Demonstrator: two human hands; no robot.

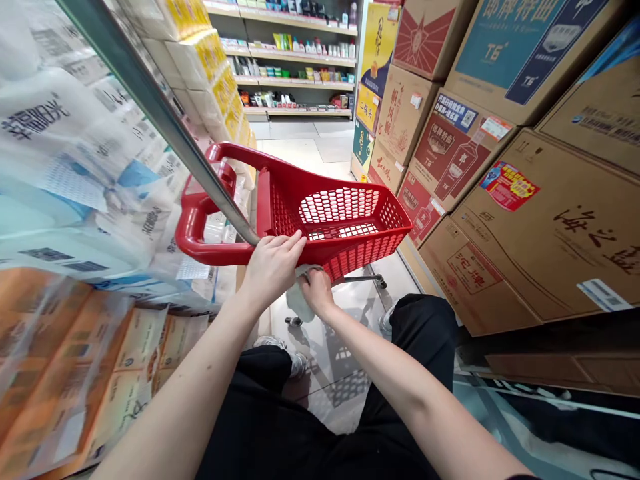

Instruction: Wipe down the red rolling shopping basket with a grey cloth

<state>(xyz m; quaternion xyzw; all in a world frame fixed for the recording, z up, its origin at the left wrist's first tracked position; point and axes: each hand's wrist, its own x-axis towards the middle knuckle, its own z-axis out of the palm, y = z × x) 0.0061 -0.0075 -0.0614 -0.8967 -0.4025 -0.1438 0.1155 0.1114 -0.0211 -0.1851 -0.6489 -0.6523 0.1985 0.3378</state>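
A red plastic shopping basket (345, 250) on wheels stands in the aisle before me, its inside bare in the parts I can see. Its metal handle bar (165, 110) slants up to the upper left. My left hand (275, 263) is closed over the near rim, right where the bar meets it. Just below and to the right, my right hand (316, 293) pinches a pale, whitish cloth (299, 305) against the outer side, under the rim. Part of that cloth is hidden by my fingers. One small wheel (293, 321) shows on the floor.
Cardboard cartons (545, 233) are stacked high on my right. Wrapped paper packs (75, 153) pile up on my left, with orange packs (55, 373) below. Shelves of bottles and tubes (300, 57) stand at the far end. Tiled floor (330, 143) runs between.
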